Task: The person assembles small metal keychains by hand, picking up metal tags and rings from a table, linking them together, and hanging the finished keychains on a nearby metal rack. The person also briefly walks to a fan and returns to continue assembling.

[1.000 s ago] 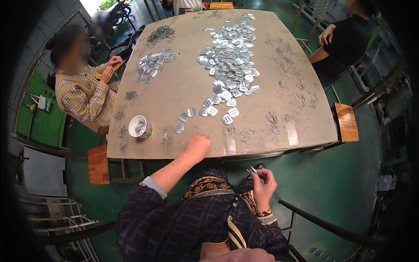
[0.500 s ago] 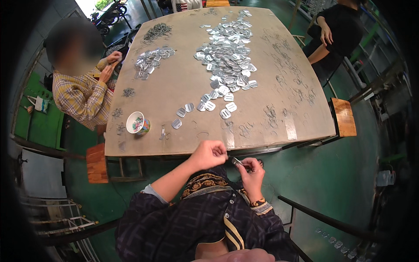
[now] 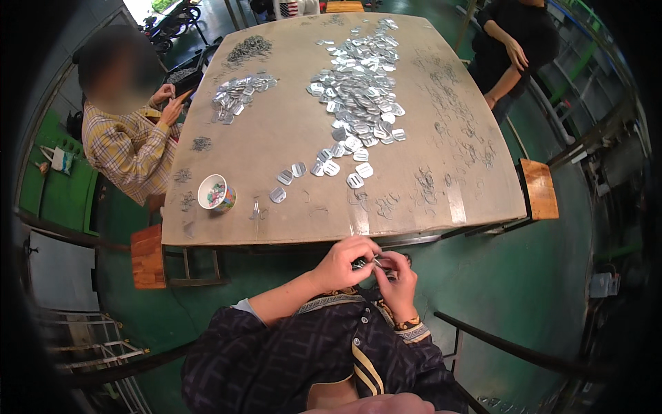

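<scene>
Just off the table's near edge, my two hands meet in front of my lap. My right hand [image 3: 398, 281] pinches a small slotted metal buckle [image 3: 376, 263], mostly covered by fingers. Against it, my left hand [image 3: 347, 263] is closed with its fingertips pinched together. What those fingers hold is too small and hidden to make out. On the table ahead lies a long heap of similar silvery slotted buckles [image 3: 358, 93], with a few loose buckles [image 3: 285, 176] nearer me. Thin bent wire pieces [image 3: 425, 186] are scattered along the right side.
The brown-covered table [image 3: 289, 138] bears a paper cup [image 3: 218, 194] of small colourful bits at its near left, a smaller buckle pile [image 3: 238, 96] and a dark wire heap [image 3: 249, 48]. A person in a plaid shirt [image 3: 127, 148] works at left; another in black [image 3: 514, 58] is at right.
My left hand has moved right and slightly down, closing the gap to the buckle in my right hand. The hands now touch. The person in black has shifted a little.
</scene>
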The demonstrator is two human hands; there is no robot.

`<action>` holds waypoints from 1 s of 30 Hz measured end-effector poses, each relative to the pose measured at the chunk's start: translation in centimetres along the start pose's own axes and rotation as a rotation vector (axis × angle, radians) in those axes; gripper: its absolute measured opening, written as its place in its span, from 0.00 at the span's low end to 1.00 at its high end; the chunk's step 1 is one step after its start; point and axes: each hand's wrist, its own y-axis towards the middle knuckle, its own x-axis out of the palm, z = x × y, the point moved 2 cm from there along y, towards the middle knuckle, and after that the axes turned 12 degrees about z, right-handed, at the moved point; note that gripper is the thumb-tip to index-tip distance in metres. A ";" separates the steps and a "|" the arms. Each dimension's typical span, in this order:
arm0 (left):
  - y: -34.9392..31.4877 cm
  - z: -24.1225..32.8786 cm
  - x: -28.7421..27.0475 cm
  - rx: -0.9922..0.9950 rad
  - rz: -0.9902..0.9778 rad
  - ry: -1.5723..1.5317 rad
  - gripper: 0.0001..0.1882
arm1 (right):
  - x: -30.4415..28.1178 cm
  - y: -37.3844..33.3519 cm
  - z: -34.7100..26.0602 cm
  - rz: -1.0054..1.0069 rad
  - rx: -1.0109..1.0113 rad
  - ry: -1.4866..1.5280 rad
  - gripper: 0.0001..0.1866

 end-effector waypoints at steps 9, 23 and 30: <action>-1.0 -0.1 -0.2 0.088 -0.006 -0.047 0.07 | 3.3 9.5 4.0 -0.026 -0.355 -0.343 0.10; -3.2 -1.8 0.7 0.045 -0.078 -0.003 0.06 | 13.6 18.0 12.7 0.051 -0.267 -0.661 0.12; -3.0 -1.5 0.5 -0.016 -0.024 -0.022 0.05 | 8.1 13.3 6.8 -0.192 0.159 0.010 0.07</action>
